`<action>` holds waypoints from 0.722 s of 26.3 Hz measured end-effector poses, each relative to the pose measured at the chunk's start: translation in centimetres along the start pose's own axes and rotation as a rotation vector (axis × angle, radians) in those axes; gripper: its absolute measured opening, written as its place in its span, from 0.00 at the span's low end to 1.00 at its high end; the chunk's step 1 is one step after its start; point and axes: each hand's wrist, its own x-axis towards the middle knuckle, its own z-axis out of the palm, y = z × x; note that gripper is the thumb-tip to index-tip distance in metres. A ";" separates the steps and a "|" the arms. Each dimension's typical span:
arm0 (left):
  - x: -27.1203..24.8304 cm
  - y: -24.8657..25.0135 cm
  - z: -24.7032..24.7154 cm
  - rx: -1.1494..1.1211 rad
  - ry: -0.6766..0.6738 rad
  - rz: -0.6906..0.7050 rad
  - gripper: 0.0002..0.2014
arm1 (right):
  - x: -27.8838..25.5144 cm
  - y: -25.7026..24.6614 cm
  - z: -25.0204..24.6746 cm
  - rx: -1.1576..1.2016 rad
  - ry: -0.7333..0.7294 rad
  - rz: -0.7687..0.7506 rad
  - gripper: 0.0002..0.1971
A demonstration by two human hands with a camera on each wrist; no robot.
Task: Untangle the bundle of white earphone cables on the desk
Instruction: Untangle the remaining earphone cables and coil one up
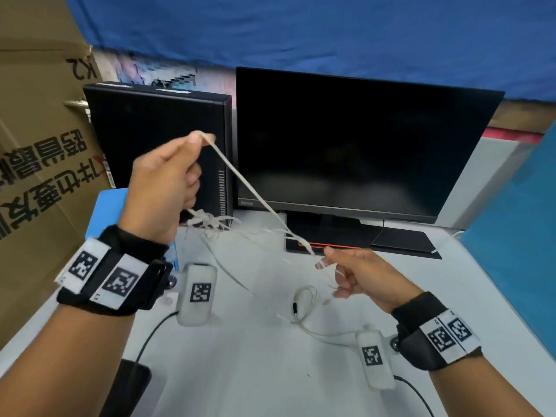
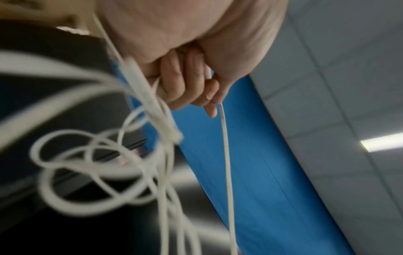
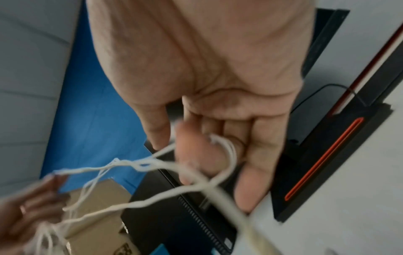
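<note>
My left hand (image 1: 168, 182) is raised above the desk and pinches a strand of the white earphone cable (image 1: 240, 179) between thumb and forefinger. Its curled lower fingers hold a knot of loops (image 1: 207, 221), seen blurred as white coils (image 2: 91, 169) in the left wrist view. The strand runs taut down and right to my right hand (image 1: 358, 275), which pinches several strands (image 3: 222, 148) near the monitor's foot. A loose loop with a black plug (image 1: 296, 308) trails on the desk below the right hand.
A black monitor (image 1: 355, 139) and a black computer case (image 1: 156, 130) stand at the back of the white desk (image 1: 255, 356). Cardboard boxes (image 1: 36, 145) rise on the left, a blue panel (image 1: 517, 230) on the right. A dark phone (image 1: 126, 386) lies near the front edge.
</note>
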 end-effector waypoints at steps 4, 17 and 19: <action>0.4 3.2 4.1 0.320 -0.281 0.110 0.10 | -0.4 -3.8 1.5 -0.212 0.348 -0.308 0.18; 1.6 -3.2 2.1 0.476 -0.315 -0.057 0.09 | -3.0 -16.1 -0.7 0.223 0.036 -0.617 0.12; 0.9 -5.1 1.4 0.477 -0.322 -0.125 0.12 | -3.8 -16.2 -1.2 0.227 0.011 -0.641 0.13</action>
